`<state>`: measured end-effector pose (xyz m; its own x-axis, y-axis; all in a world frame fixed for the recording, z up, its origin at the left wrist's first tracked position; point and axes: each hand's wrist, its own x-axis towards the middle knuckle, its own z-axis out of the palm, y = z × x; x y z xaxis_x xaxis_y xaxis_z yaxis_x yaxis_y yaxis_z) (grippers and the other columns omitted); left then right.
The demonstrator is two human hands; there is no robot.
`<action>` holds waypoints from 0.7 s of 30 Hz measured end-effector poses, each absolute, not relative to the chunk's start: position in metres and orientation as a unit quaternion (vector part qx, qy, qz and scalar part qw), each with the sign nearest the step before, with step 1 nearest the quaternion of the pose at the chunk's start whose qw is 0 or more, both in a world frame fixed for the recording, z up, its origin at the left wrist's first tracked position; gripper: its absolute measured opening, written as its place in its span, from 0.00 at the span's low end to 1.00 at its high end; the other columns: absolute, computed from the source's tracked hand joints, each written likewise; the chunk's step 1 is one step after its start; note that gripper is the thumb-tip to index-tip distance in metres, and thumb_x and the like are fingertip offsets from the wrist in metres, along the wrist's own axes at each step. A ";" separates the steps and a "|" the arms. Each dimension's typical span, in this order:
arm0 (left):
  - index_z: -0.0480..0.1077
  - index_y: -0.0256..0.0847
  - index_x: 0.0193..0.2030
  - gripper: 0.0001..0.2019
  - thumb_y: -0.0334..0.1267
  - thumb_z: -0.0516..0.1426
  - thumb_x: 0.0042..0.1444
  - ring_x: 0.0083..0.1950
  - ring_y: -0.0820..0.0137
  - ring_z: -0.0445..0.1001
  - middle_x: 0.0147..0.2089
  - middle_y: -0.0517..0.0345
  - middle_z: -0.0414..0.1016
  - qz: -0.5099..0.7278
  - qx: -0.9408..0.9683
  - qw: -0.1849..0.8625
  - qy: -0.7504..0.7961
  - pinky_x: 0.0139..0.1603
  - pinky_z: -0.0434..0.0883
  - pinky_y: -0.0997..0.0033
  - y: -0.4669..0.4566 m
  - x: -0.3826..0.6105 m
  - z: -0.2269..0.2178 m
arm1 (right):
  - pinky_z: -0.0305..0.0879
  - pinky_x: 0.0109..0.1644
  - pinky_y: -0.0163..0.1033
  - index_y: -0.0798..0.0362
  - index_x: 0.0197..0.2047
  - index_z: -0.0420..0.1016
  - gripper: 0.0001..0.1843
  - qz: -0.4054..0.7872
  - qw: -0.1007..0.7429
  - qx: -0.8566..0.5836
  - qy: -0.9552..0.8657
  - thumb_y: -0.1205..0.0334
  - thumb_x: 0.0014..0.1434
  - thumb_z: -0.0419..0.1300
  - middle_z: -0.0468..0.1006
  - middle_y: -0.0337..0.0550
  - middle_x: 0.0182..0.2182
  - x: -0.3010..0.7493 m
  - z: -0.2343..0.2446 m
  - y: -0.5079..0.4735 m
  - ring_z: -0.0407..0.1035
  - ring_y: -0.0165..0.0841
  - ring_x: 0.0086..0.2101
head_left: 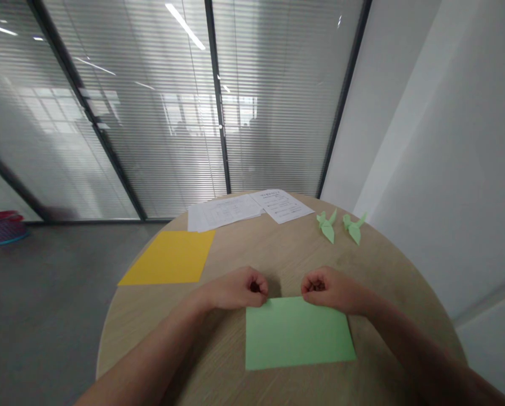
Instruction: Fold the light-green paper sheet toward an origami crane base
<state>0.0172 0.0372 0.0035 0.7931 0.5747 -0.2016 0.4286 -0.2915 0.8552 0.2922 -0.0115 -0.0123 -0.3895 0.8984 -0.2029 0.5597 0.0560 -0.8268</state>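
Observation:
A light green sheet of paper [297, 334], folded to a rectangle, lies on the round wooden table [278, 254] in front of me. My left hand [240, 288] is curled into a pinch on the sheet's far left corner. My right hand [328, 288] pinches the far right part of the same edge. Both hands rest on the tabletop with the fingers closed.
A yellow square sheet [172, 257] lies to the left. White printed papers [248, 210] sit at the table's far edge. Two green folded paper cranes [341, 225] stand at the far right. Glass partitions with blinds stand beyond, and a white wall is to the right.

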 end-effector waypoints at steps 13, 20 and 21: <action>0.69 0.40 0.30 0.07 0.40 0.57 0.47 0.27 0.73 0.66 0.26 0.65 0.68 0.100 0.777 0.495 0.375 0.29 0.66 0.73 0.060 -0.010 0.006 | 0.58 0.31 0.34 0.55 0.32 0.77 0.07 0.448 0.203 -0.537 -0.685 0.59 0.52 0.63 0.74 0.36 0.24 0.309 -0.010 -0.003 0.65 0.28 0.26; 0.79 0.39 0.39 0.12 0.44 0.58 0.59 0.38 0.69 0.73 0.37 0.56 0.80 0.153 0.842 0.337 0.392 0.37 0.65 0.72 0.035 0.019 0.017 | 0.59 0.30 0.32 0.55 0.33 0.77 0.07 0.463 0.200 -0.524 -0.686 0.60 0.53 0.64 0.75 0.36 0.25 0.301 -0.012 -0.004 0.66 0.28 0.27; 0.80 0.40 0.40 0.13 0.44 0.57 0.61 0.36 0.70 0.72 0.36 0.57 0.80 0.125 0.857 0.332 0.374 0.36 0.64 0.72 0.029 0.025 0.018 | 0.58 0.30 0.32 0.55 0.33 0.78 0.07 0.466 0.197 -0.520 -0.688 0.61 0.54 0.64 0.75 0.36 0.25 0.298 -0.013 -0.005 0.66 0.28 0.26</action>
<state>0.0253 0.0291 0.0177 0.6885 0.7244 -0.0343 0.5583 -0.4993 0.6626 0.2978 -0.0046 -0.0130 -0.3813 0.8997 -0.2127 0.5321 0.0254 -0.8463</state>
